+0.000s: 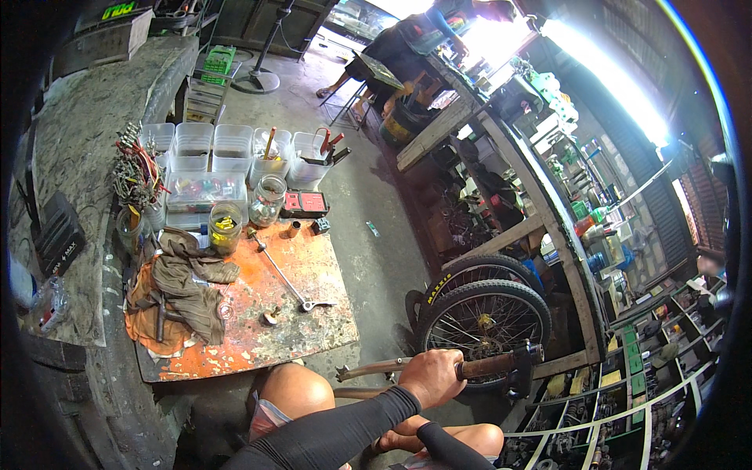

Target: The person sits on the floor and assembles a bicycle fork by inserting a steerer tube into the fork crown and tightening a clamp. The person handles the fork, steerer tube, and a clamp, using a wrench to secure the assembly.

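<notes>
My left hand (pixel 431 376) is closed around a long rusty metal bar (pixel 486 365) that lies level above my knees. The bar has a dark block (pixel 523 368) at its right end and a forked tip (pixel 342 373) at its left. A second rusty leg (pixel 356 392) runs just below it. My right forearm, in a black sleeve, comes in at the lower edge. My right hand (pixel 389 443) is mostly hidden under the left forearm, so its grip does not show.
A worn orange table (pixel 313 329) in front holds a long wrench (pixel 286 276), a brown rag (pixel 188 286), glass jars (pixel 225 227) and plastic tubs (pixel 211 149). Two bicycle wheels (pixel 482 313) lean to the right. Parts shelves (pixel 627 376) fill the right side. Another person (pixel 407 39) stands far back.
</notes>
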A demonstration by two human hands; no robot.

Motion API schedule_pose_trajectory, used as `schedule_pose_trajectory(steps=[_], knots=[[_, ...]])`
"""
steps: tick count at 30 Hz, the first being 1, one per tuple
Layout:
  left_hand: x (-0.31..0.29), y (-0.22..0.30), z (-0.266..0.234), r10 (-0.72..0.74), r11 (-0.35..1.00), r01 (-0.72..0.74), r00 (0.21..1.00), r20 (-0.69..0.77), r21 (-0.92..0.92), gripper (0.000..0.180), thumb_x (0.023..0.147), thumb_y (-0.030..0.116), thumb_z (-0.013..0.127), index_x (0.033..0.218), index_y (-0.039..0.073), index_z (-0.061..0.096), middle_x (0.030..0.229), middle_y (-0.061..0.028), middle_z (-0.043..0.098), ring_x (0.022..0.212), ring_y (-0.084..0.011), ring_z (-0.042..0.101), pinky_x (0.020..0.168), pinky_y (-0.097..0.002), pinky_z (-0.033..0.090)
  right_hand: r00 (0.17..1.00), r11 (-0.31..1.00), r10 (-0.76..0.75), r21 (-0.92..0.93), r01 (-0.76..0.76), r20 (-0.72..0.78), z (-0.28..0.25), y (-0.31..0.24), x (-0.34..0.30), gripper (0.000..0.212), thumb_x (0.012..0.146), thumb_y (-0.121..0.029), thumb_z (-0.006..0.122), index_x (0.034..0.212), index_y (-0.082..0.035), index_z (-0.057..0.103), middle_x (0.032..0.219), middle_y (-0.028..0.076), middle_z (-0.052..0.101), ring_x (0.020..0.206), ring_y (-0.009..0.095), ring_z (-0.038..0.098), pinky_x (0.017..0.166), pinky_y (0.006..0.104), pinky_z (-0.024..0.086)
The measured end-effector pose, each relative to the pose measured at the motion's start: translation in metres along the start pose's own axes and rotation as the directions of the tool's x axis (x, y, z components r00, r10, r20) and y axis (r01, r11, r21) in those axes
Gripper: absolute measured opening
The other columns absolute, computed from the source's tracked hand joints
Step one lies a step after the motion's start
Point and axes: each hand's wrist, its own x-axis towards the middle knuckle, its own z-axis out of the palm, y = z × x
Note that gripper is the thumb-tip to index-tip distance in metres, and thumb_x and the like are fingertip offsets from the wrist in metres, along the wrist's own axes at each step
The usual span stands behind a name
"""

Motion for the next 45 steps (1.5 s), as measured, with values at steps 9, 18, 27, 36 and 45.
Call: schedule_pose_trajectory(steps=[9, 18, 27, 36, 45], knots=[[0.001, -0.001, 0.003, 0.008, 1.000, -0.008, 1.000, -0.021, 0.001, 0.024, 0.093, 0.031, 0.077, 0.099, 0.008, 0.074, 0.091, -0.0204, 0.077, 0.091, -0.0441, 0.078, 0.083, -0.0549, 0.062, 0.995, 0.995, -0.093, 0.048, 0.091, 0.035, -0.012, -0.022, -0.016, 0.055, 0.108, -0.037, 0.066, 0.157, -0.012, 0.061, 0.161, 0.021, 0.060, 0.154, 0.038, 0.051, 0.128, 0.0471, 0.040], [0.002, -0.001, 0.002, -0.036, 0.999, 0.036, 0.999, 0.019, -0.002, 0.025, 0.093, 0.031, 0.077, 0.100, 0.008, 0.075, 0.093, -0.0204, 0.078, 0.093, -0.0435, 0.078, 0.084, -0.0540, 0.062, 0.955, 0.944, -0.295, 0.161, 0.287, 0.028, -0.039, -0.065, -0.046, 0.058, 0.106, -0.036, 0.067, 0.159, -0.013, 0.058, 0.163, 0.019, 0.059, 0.156, 0.036, 0.049, 0.129, 0.0447, 0.037], [0.003, 0.005, -0.004, -0.048, 0.998, 0.044, 0.995, 0.087, 0.044, 0.026, 0.092, 0.031, 0.080, 0.106, 0.009, 0.074, 0.101, -0.0183, 0.080, 0.102, -0.0399, 0.079, 0.091, -0.0512, 0.063, 0.895, 0.857, -0.444, 0.276, 0.435, -0.033, -0.053, -0.094, -0.064, 0.061, 0.105, -0.034, 0.068, 0.161, -0.014, 0.056, 0.164, 0.018, 0.057, 0.158, 0.034, 0.046, 0.131, 0.0423, 0.035], [0.002, 0.008, -0.009, -0.072, 0.996, 0.067, 0.992, 0.101, 0.052, 0.027, 0.093, 0.031, 0.080, 0.108, 0.009, 0.075, 0.102, -0.0178, 0.081, 0.103, -0.0395, 0.079, 0.092, -0.0508, 0.063, 0.861, 0.830, -0.504, 0.237, 0.505, -0.069, -0.048, -0.084, -0.060, 0.065, 0.103, -0.032, 0.068, 0.163, -0.014, 0.054, 0.166, 0.016, 0.055, 0.160, 0.032, 0.044, 0.132, 0.0399, 0.032], [0.007, 0.007, 0.001, -0.087, 0.996, 0.087, 0.994, 0.059, 0.004, 0.027, 0.088, 0.031, 0.086, 0.103, 0.010, 0.078, 0.102, -0.0194, 0.081, 0.103, -0.0406, 0.079, 0.090, -0.0509, 0.063, 0.952, 0.964, -0.259, 0.021, 0.266, -0.166, -0.049, -0.022, -0.044, 0.056, 0.103, -0.031, 0.075, 0.153, -0.009, 0.064, 0.151, 0.021, 0.068, 0.147, 0.037, 0.058, 0.123, 0.0469, 0.044]])
